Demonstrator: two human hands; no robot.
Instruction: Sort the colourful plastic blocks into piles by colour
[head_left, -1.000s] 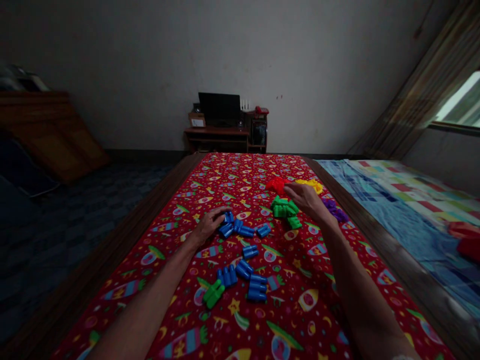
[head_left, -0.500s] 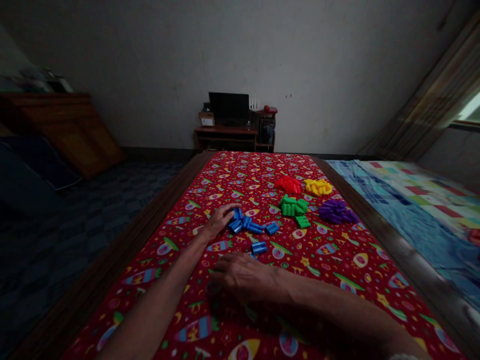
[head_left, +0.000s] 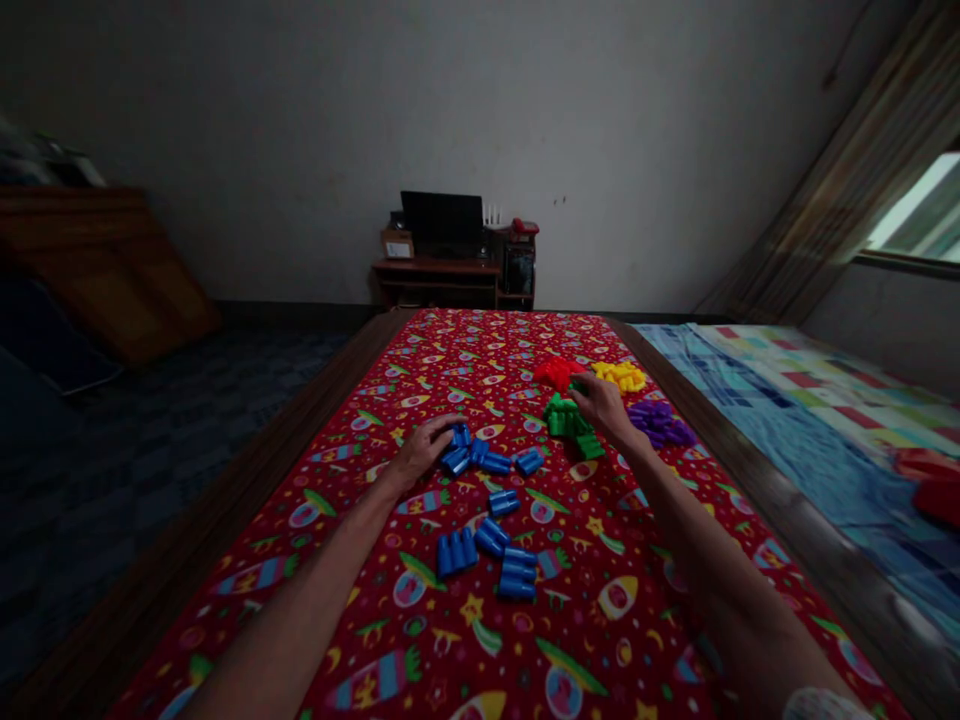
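My left hand (head_left: 424,450) rests on the table, its fingers apart and their tips touching the edge of a loose group of blue toy blocks (head_left: 495,463). Above the pile of green toy blocks (head_left: 562,418), my right hand (head_left: 604,408) has its thumb and fingers closed on a green block (head_left: 577,384), mostly covered by the fingers. Closer to me lie more blue blocks (head_left: 517,574), some with joined ridged tubes and studs.
Behind the green pile are red blocks (head_left: 556,373) and yellow blocks (head_left: 619,377); purple blocks (head_left: 660,425) lie to the right. A red patterned cloth (head_left: 450,340) covers the long table with dark wooden edges. A bed (head_left: 750,380) stands at right, a computer desk (head_left: 435,268) beyond.
My right hand has moved from the near blue blocks, forward and right to the green pile, uncovering several blue blocks. My left hand stays beside the blue group. The view has shifted slightly.
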